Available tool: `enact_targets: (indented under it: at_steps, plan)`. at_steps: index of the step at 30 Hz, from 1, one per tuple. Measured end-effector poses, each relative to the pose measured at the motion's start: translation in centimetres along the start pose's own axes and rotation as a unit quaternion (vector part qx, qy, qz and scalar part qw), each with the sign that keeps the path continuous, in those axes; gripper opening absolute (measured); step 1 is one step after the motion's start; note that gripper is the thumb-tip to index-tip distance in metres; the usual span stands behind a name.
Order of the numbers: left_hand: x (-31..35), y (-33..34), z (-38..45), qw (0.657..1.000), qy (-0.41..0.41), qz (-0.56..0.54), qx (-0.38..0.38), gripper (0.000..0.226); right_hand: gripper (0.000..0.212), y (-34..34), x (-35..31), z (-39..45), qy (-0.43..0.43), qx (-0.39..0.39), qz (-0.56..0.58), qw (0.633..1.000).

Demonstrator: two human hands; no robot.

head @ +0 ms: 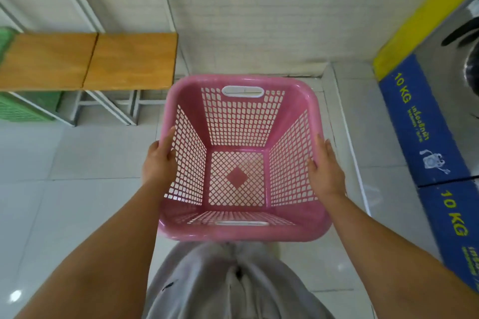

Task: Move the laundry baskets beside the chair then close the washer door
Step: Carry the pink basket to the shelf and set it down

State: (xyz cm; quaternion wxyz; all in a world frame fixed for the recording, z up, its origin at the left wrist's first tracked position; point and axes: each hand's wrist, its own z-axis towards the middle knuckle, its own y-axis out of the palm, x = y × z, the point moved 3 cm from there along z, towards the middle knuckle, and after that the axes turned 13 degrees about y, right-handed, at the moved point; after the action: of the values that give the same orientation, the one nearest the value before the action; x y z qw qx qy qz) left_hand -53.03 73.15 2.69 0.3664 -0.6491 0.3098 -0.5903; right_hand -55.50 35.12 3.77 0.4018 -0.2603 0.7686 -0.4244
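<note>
Pink basket point(241, 122) gripped by both hands' fingers point(169, 137); "10 KG" washer panels point(420, 122) rightward.

light: bright, even, soft shadows | glare: white spot on floor point(15, 295) | edges: bent by wide lens, slightly blurred

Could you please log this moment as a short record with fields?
held item: pink basket, empty
left hand: grips the basket's left rim
right hand: grips the right rim
basket handles: white, on near and far walls
left of view: wooden bench, green basket under it
right of view: washers labelled 10 KG
floor: pale tiles
</note>
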Motion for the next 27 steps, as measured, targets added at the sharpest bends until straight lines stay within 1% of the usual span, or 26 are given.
enact_targets:
  at_steps: [5,10,19,23,27]
  plan:
    - [-6.0,-4.1,-2.5,0.995,-0.076,-0.022,0.054,0.061,0.069,2.4,-7.7,0.1,-0.084,-0.022,-0.033,0.996]
    - [-13.6,-9.0,-4.9,0.984,-0.147,-0.038,0.097,0.060,0.068,6.8,-16.8,-2.3,-0.155,-0.039,-0.062,0.985]
    - [-29.5,-21.0,-8.9,0.956,-0.246,-0.045,0.150,0.058,0.071,18.0,-33.8,-11.1,-0.252,-0.074,-0.073,0.962]
    - [-35.7,-26.3,-10.9,0.942,-0.275,-0.046,0.187,0.057,0.072,22.6,-40.8,-15.4,-0.309,-0.092,-0.058,0.945]
    - [-41.0,-30.4,-13.1,0.923,-0.310,-0.049,0.224,0.056,0.071,26.5,-47.5,-19.5,-0.347,-0.109,-0.062,0.929]
